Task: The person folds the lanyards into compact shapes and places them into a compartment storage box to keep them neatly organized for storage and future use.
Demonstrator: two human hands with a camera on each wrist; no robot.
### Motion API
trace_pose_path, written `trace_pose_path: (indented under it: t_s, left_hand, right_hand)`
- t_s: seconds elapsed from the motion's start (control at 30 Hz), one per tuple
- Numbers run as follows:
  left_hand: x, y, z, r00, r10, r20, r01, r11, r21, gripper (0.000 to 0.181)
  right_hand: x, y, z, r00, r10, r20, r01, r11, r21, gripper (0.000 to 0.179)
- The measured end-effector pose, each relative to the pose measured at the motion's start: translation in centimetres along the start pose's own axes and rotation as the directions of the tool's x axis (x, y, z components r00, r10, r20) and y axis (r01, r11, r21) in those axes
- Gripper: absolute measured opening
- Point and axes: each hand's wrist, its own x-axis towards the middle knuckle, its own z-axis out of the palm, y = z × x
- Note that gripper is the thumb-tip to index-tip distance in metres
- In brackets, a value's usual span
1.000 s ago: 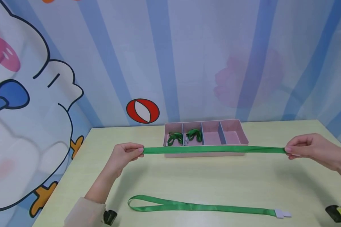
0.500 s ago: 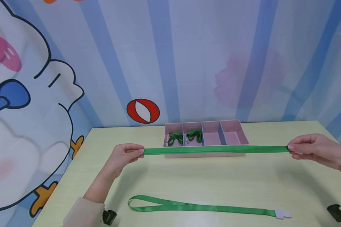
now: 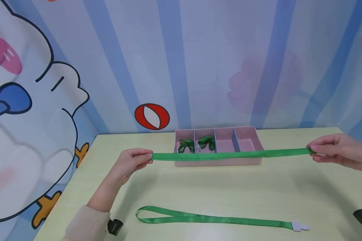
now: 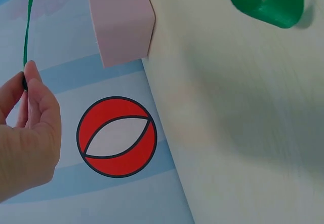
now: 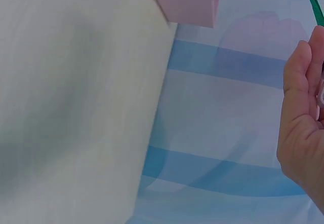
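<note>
A green lanyard (image 3: 223, 155) is stretched taut between both hands above the table, crossing in front of the pink box in the head view. My left hand (image 3: 133, 164) pinches its left end between thumb and fingers. At the other end, my right hand (image 3: 339, 151) pinches the strap, and a bit of white clip shows among its fingers; the right end sits slightly higher. Nearer the front, a second green lanyard (image 3: 217, 219) lies on the table, its loop to the left and its white clip (image 3: 298, 226) to the right.
The pink divided box (image 3: 217, 162) stands at the table's back edge. Folded green lanyards (image 3: 186, 146) lie in its two left compartments. Behind the table (image 3: 223, 187) hangs a blue striped backdrop (image 3: 199, 67) printed with cartoon figures.
The right hand has moved right and a little up, drawing the held lanyard tight and tilting it slightly. The left hand has risen slightly in view. The lanyard on the table has stayed put.
</note>
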Motion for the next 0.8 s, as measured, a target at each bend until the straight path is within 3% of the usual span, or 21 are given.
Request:
trace_pose_path:
  t_s: [0.2, 0.43, 0.63, 0.8]
  left_hand:
    - [0.1, 1.0, 0.1, 1.000, 0.007, 0.002, -0.007, 1.000, -0.030, 0.037]
    - [0.9, 2.6, 1.2, 0.999, 0.038, 0.035, -0.037, 0.999, -0.009, 0.038]
    - [1.0, 4.5, 2.1, 0.993, 0.084, 0.082, -0.080, 0.995, -0.057, 0.037]
    - [0.8, 5.6, 3.0, 0.993, 0.078, 0.087, -0.071, 0.994, -0.087, 0.037]
  right_hand:
    - [0.4, -2.7, 0.2, 0.998, 0.056, -0.028, -0.058, 0.996, -0.071, 0.035]
    - [1.6, -4.5, 1.6, 0.964, 0.151, -0.218, -0.188, 0.969, -0.160, 0.026]
    - [2.4, -5.9, 2.9, 0.968, 0.151, -0.202, -0.188, 0.965, -0.180, 0.025]
    - [3.1, -7.3, 4.1, 0.969, 0.145, -0.198, -0.182, 0.966, -0.183, 0.022]
